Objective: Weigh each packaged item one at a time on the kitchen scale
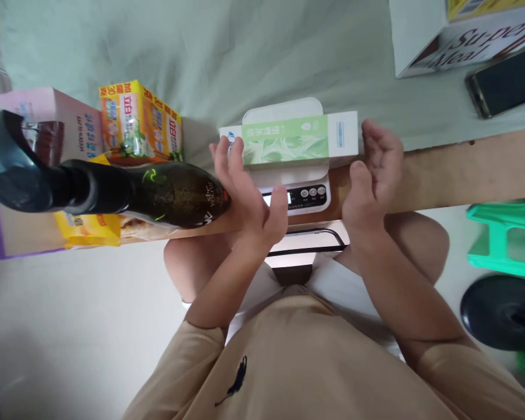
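Note:
A long green and white box point(289, 140) lies across a white digital kitchen scale point(284, 111), whose buttons and part of a lit display show on the near side. At the box's left end is my left hand point(249, 192), fingers apart and holding nothing; whether its fingertips touch the box I cannot tell. My right hand point(374, 175) is beside the box's right end, also empty, with its fingers loosely spread and a small gap to the box. Left of my left hand stands a dark pump bottle point(170, 195), very close to it.
Behind the bottle are an orange and yellow packet point(140, 122) and a pink box point(74, 122). A yellow bag point(90, 228) lies near the front edge. At the far right are a white box with red lettering point(476, 44) and a phone point(507, 81). A green stool point(499, 239) stands below.

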`<state>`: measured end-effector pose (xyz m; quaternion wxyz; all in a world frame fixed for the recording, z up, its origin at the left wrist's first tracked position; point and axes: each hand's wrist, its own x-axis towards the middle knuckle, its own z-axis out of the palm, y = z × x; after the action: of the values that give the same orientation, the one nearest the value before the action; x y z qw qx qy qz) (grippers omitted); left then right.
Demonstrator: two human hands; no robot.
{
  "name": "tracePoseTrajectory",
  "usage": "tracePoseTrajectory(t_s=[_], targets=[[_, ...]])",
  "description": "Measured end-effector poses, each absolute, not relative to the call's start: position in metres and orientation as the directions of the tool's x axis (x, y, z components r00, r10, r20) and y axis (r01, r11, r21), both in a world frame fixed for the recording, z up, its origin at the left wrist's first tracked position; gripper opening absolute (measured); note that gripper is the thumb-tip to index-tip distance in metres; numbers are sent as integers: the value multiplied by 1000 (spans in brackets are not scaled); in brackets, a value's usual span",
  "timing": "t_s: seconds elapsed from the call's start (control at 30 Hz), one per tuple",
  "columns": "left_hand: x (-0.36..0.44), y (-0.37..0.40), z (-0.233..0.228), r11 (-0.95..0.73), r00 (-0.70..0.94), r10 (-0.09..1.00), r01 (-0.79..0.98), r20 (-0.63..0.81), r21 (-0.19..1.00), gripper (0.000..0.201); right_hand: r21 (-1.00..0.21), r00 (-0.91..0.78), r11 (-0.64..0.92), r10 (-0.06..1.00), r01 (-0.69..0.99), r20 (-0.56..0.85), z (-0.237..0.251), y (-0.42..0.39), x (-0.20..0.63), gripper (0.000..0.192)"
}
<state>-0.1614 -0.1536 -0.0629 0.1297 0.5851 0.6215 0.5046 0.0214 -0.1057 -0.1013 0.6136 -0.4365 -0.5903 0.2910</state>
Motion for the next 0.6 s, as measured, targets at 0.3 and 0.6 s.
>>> tracePoseTrajectory(t_s=[0.3, 0.6], targets=[[-162, -153, -68, -166, -403, 830, 481, 385, 861, 73, -901, 42, 351, 927, 255, 373, -105, -105, 26, 54], [-152, -159, -64, -254, -410, 811, 395, 417, 883, 60, -903, 34, 410, 908, 129, 418, -106, -101, 25, 65]])
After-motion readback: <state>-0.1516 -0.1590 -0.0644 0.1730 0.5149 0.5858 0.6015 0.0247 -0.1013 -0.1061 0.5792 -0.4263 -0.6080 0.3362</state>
